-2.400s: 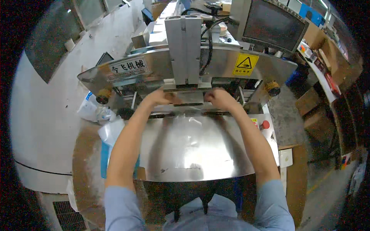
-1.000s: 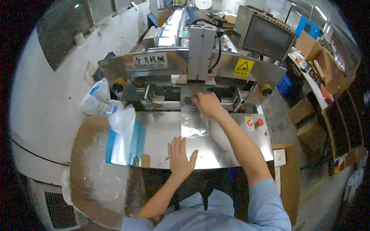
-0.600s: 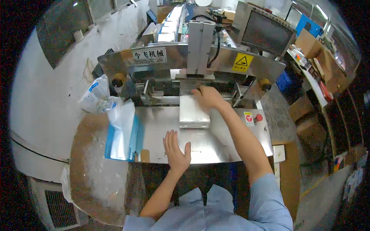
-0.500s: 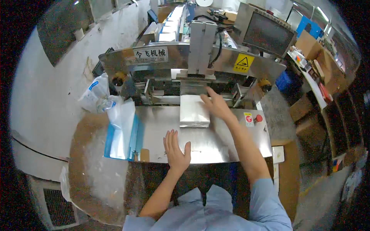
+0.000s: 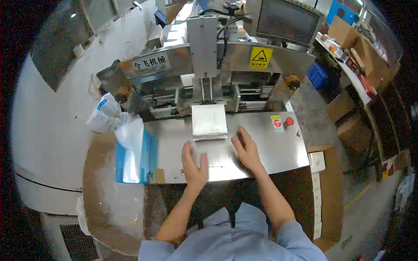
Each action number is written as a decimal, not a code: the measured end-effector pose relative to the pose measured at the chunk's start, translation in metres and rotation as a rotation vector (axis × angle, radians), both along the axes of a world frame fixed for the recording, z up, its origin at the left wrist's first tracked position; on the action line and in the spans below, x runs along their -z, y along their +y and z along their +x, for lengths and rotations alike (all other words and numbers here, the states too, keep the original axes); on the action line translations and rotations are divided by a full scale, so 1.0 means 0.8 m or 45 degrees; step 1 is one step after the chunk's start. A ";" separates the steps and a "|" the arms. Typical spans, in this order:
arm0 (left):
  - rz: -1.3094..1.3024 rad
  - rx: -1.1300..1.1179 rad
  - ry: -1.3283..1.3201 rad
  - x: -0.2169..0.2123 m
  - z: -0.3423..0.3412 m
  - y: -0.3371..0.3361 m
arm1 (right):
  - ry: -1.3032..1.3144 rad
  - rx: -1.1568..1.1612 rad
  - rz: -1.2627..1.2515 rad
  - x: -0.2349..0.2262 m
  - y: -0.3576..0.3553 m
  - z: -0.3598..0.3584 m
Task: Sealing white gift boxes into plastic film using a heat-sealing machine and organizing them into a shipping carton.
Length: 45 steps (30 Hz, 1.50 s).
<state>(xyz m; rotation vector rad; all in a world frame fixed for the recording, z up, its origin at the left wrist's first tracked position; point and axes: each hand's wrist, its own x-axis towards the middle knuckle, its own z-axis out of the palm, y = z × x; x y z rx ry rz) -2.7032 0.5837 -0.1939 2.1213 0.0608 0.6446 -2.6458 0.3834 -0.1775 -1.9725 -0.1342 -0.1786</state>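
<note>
A square stack of silvery-white packets or sheets (image 5: 209, 120) lies on the metal worktop (image 5: 278, 150), right in front of the machine's central column (image 5: 203, 48). My left hand (image 5: 194, 167) hovers near the stack's lower left corner, thumb and fingers apart, holding nothing. To the right of the stack is my right hand (image 5: 247, 150), also empty, its fingers spread toward the stack. Neither hand appears to touch the stack. What exactly the stack is made of cannot be made out.
A blue bin (image 5: 150, 156) with clear plastic bags (image 5: 132, 150) stands at the worktop's left. The red button (image 5: 289, 122) sits at the right. Below right, a cardboard box (image 5: 329, 195) holds several white boxes (image 5: 317, 180). A monitor (image 5: 287, 21) rises behind the machine.
My right hand has pulled back from the stack's far right side toward me. My left hand stays near the front, slightly higher. The machine's clamps beside the column have moved inward.
</note>
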 end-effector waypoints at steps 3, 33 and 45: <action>-0.366 0.033 0.042 -0.012 0.042 0.009 | -0.058 0.009 -0.032 0.004 0.009 0.041; -0.794 1.068 0.859 -0.052 0.060 -0.071 | 0.574 -0.011 1.159 -0.029 -0.101 -0.114; 0.252 0.923 -0.023 0.044 0.290 0.087 | 0.086 1.246 0.931 -0.011 -0.447 -0.281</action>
